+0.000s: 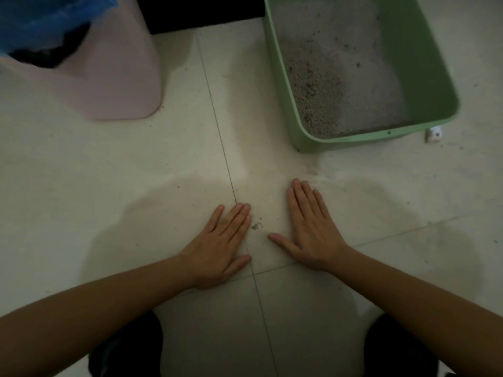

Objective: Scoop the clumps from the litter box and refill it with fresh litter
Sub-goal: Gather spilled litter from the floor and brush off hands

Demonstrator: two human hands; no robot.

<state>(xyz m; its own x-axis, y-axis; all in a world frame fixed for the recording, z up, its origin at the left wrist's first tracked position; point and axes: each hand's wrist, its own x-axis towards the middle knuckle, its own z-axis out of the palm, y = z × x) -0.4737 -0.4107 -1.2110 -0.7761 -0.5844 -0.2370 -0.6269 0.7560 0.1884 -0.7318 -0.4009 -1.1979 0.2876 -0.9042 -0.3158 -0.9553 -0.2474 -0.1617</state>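
The left hand (220, 240) and the right hand (310, 227) both lie flat on the tiled floor (136, 164), fingers straight and holding nothing. Between the two hands there are a few spilled crumbs of litter (255, 226), just beside the left fingertips. The green litter box (348, 138) stands ahead of the right hand, with grey litter inside. Far ahead of the left hand stands a pink bin (114, 77) lined with a blue bag (35, 20).
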